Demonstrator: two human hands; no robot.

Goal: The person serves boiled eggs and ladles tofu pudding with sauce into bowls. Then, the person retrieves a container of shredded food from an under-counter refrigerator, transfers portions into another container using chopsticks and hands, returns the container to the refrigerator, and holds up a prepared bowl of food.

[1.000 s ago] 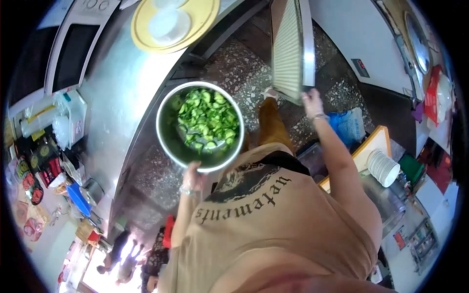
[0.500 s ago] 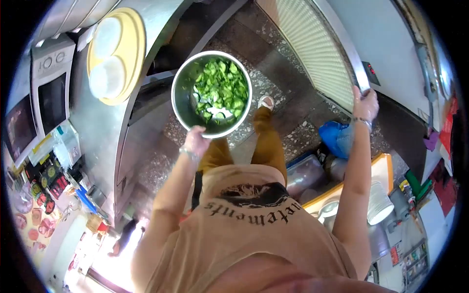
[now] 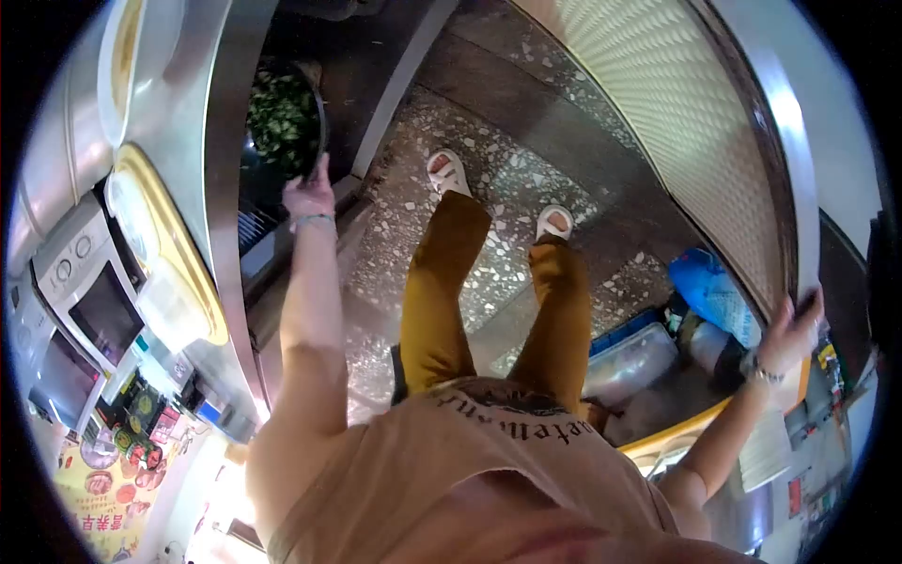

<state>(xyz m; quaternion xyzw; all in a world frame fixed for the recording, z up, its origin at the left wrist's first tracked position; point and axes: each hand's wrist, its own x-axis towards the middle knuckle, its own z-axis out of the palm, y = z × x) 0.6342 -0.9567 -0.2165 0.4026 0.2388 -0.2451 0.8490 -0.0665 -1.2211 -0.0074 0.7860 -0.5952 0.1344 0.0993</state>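
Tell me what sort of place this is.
Probably a food-business kitchen: a bowl of chopped greens, an oven-like appliance with dials near a metal counter, and a poster with food pictures.

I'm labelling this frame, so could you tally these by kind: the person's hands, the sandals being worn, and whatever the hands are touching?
Hands: 2 (left hand, right hand)
Sandals: 2 (one, other)
Bowls of chopped greens: 1 (bowl, at the left hand)
Doors: 1 (door, at the right hand)
Total: 6
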